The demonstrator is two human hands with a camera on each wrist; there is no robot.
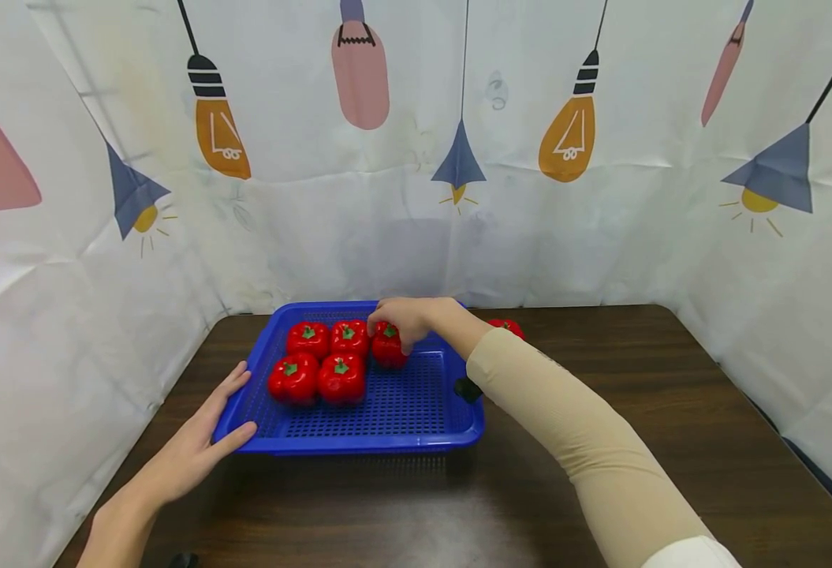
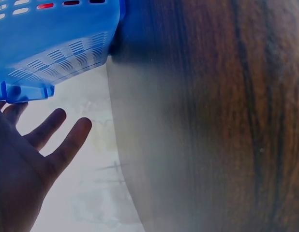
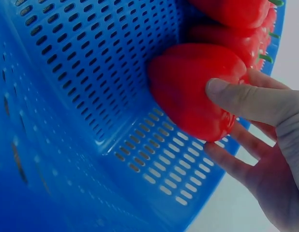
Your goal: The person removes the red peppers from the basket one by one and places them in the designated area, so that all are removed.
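A blue perforated basket (image 1: 416, 402) stands on the table with several red bell peppers (image 1: 341, 379) grouped in its left half. My right hand (image 1: 404, 317) reaches in at the back and grips a red bell pepper (image 1: 387, 347), beside the back row. Seen from the right wrist, the thumb lies over that bell pepper (image 3: 193, 92) with fingers round its other side, low by the slotted wall. At the basket's left rim rests my left hand (image 1: 195, 442), thumb over the edge, fingers spread along the outside. In the left wrist view its fingers (image 2: 67, 140) are straight.
Another red bell pepper (image 1: 506, 326) lies right of the basket, partly hidden by the right arm. The brown wooden table (image 1: 643, 379) extends right. A white curtain (image 1: 416, 237) printed with lamps and bulbs hangs behind. A small dark object (image 1: 184, 560) shows at the front edge.
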